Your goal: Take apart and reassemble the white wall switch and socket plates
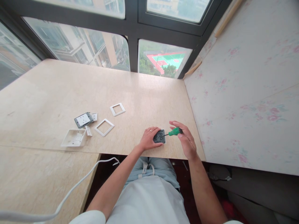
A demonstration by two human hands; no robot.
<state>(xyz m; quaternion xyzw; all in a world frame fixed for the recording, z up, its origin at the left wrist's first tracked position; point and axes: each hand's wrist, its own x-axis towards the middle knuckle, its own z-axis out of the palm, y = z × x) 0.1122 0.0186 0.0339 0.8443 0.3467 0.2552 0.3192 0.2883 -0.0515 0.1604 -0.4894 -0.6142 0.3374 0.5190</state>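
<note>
A dark grey socket module (159, 136) lies back side up near the front edge of the beige marble table (70, 90). My left hand (148, 138) grips its left side and holds it down. My right hand (184, 137) is closed around a green-handled screwdriver (174, 132). The screwdriver's tip points left and touches the module's right side.
Farther left on the table lie two white square frames (117, 109) (104, 127), another socket module with a white face (83, 119), small white pieces (88, 130) and a white wall box (73, 137). A white cable (77, 183) hangs below the table edge. A floral wall (245, 93) stands at the right.
</note>
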